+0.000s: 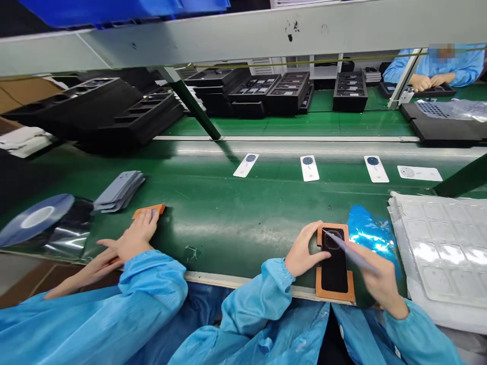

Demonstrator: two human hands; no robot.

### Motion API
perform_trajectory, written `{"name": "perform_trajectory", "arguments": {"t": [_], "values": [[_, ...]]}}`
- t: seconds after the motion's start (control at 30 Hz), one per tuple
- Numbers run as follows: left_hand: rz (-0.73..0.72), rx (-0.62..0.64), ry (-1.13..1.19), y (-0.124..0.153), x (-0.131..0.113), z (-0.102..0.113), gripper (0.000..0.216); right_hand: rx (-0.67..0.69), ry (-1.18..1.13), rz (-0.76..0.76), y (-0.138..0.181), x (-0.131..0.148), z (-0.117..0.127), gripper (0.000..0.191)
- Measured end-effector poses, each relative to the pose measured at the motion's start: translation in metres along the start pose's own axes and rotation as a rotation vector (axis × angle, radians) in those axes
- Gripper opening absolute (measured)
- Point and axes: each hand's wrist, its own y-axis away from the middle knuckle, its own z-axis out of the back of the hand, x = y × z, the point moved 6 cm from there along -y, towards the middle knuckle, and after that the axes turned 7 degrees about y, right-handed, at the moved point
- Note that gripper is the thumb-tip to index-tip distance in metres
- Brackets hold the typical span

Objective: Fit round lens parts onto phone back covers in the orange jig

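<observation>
Near the bench's front edge, a black phone panel (335,271) with a round camera area lies in an orange frame (335,295). My left hand (304,249) is at the left side of the frame, its thumb and fingers spread apart. The thumb reaches the panel's edge, and the fingertips touch the frame's upper left corner. My right hand (380,279) is closed on a thin grey strip (352,253), tilted over the panel with its tip close to the camera area. Blur hides whether this strip is a film or a tool.
A co-worker's hands (133,241) rest by another orange frame (149,210) on the left, near grey panels (119,191) and a film roll (38,218). White cards (310,168) lie ahead. Blue film (371,235) and a clear tray (445,248) sit right; a post (196,109) stands beyond.
</observation>
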Motion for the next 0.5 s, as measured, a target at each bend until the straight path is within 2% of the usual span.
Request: {"name": "perform_trajectory", "arguments": {"t": [0.07, 0.13, 0.23, 0.33, 0.4, 0.5], "values": [[0.114, -0.111, 0.301, -0.009, -0.006, -0.005, 0.057, -0.126, -0.318, -0.255, -0.011, -0.012, 0.013, 0.034], [0.13, -0.177, 0.452, -0.016, -0.022, -0.014, 0.033, -0.217, -0.567, -0.396, -0.02, -0.019, 0.015, 0.038], [0.013, -0.233, 0.32, -0.022, -0.054, -0.02, 0.026, -0.224, -0.705, -0.397, -0.028, -0.022, 0.008, 0.039], [-0.11, -0.18, 0.16, -0.02, -0.073, -0.026, 0.024, -0.204, -0.698, -0.364, -0.024, -0.025, -0.002, 0.032], [-0.117, -0.178, 0.136, -0.02, -0.07, -0.028, 0.028, -0.237, -0.731, -0.399, -0.021, -0.027, -0.007, 0.029], [-0.038, -0.217, 0.205, -0.029, -0.047, -0.026, 0.031, -0.306, -0.807, -0.477, -0.033, -0.027, -0.014, 0.034]]}}
